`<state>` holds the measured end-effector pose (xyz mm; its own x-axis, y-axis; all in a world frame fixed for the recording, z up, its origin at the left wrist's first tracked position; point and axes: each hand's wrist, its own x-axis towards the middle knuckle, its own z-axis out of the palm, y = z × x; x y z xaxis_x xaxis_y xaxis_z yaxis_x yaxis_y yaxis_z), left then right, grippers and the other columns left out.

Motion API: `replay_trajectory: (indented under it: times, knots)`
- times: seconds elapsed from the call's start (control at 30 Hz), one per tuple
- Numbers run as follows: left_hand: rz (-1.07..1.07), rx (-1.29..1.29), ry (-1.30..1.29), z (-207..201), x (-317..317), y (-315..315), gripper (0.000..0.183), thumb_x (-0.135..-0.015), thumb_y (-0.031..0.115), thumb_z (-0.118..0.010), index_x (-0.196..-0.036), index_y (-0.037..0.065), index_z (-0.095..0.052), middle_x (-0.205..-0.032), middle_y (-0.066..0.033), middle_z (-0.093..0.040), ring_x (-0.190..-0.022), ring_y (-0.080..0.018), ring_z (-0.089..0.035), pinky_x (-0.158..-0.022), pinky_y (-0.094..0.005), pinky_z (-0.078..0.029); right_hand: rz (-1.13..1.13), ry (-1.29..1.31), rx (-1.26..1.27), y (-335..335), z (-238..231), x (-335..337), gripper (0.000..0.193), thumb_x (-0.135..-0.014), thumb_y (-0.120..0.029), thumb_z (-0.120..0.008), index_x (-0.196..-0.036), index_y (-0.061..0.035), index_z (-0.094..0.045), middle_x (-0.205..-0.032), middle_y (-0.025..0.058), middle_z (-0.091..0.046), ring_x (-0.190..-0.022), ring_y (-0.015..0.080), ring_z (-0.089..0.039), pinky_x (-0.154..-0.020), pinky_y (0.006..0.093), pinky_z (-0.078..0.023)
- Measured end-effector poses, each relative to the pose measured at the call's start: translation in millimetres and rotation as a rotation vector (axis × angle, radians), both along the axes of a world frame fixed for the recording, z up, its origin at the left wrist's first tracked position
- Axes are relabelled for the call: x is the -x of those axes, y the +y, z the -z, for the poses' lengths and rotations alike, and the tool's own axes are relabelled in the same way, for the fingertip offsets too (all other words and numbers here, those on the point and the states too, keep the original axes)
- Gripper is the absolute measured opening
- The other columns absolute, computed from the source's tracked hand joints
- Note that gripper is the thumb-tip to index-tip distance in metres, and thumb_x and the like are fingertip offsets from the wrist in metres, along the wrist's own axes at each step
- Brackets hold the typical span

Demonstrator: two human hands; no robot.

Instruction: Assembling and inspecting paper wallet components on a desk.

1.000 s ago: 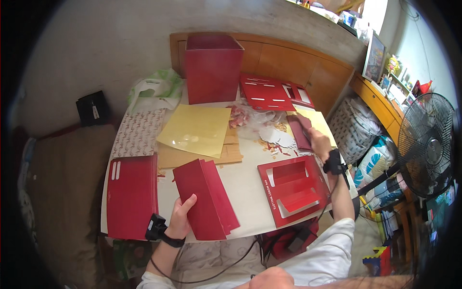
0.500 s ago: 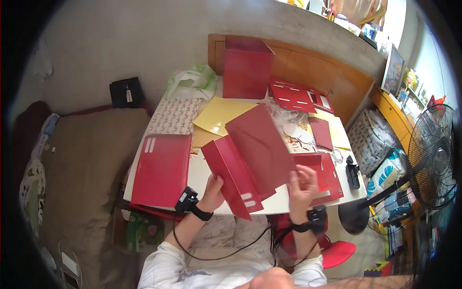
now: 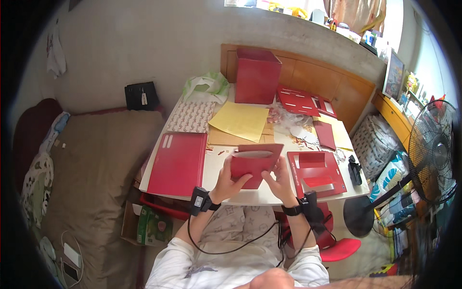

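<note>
Above the table's near edge, both hands grip a red folded cardboard piece (image 3: 255,163) that is held up, with a pale inner gap showing near its top. My left hand (image 3: 225,184) closes on its left side, thumb across the front. My right hand (image 3: 281,182) closes on its right side, thumb on the front and fingers mostly behind. To the left lies a stack of flat red card sheets (image 3: 177,166). On the right, a red die-cut card (image 3: 317,174) with a window and raised flap lies flat.
The white table (image 3: 219,192) also bears a yellow sheet (image 3: 243,118), a patterned sheet (image 3: 191,117), paper scraps (image 3: 303,136), a tall red box (image 3: 258,77) and a green-white plastic bag (image 3: 207,86). A black fan (image 3: 435,149) stands right; a bed (image 3: 106,168) is left.
The large red sheet by my right hand and the red folded card in my left are now together as one compact folded piece, gripped by both hands. My hands have come closer together.
</note>
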<state>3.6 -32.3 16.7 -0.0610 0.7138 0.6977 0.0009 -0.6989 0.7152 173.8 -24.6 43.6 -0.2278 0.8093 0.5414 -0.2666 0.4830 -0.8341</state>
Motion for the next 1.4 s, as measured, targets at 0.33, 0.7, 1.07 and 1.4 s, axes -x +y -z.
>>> replay_trajectory:
  times: [0.33,0.7,1.07,1.4]
  knots:
    - [-0.015,0.167,0.148,31.0,-10.4,2.4,0.046,-0.084,0.008,-0.056,-0.121,-0.003,-0.030,-0.112,-0.0225,-0.046,-0.104,-0.0342,-0.048,-0.089,-0.0390,-0.039,0.113,0.017,-0.027,8.3,42.7,23.5,0.034,-0.089,-0.011,-0.053,-0.117,0.0022,-0.039,-0.101,0.0094,-0.058,-0.091,0.0122,-0.053,-0.079,0.0256,-0.044]
    - [0.102,0.271,0.013,1.0,10.0,-21.5,0.020,-0.083,0.009,-0.061,-0.097,-0.004,-0.058,-0.085,-0.0098,-0.064,-0.073,-0.0142,-0.061,-0.064,-0.0277,-0.049,0.061,0.048,0.094,-7.3,32.2,24.8,0.025,-0.085,-0.004,-0.058,-0.109,0.0034,-0.052,-0.094,0.0061,-0.061,-0.083,0.0073,-0.054,-0.073,0.0213,-0.045]
    - [0.155,0.659,-0.097,28.3,42.4,1.6,0.021,-0.085,0.012,-0.059,-0.098,-0.004,-0.059,-0.086,-0.0070,-0.065,-0.074,-0.0102,-0.061,-0.065,-0.0239,-0.050,0.384,-0.898,-0.103,67.5,16.0,5.8,0.012,-0.081,-0.014,-0.057,-0.084,-0.0035,-0.062,-0.085,0.0184,-0.060,-0.077,0.0340,-0.059,-0.067,0.0398,-0.047]
    - [0.101,0.688,-0.062,37.5,32.0,2.3,0.022,-0.084,0.013,-0.060,-0.095,-0.005,-0.060,-0.084,-0.0083,-0.066,-0.073,-0.0108,-0.061,-0.064,-0.0247,-0.050,0.401,-1.039,-0.225,167.0,38.5,33.7,0.016,-0.073,-0.004,-0.056,-0.086,-0.0039,-0.065,-0.086,0.0168,-0.058,-0.085,0.0334,-0.057,-0.073,0.0399,-0.046]
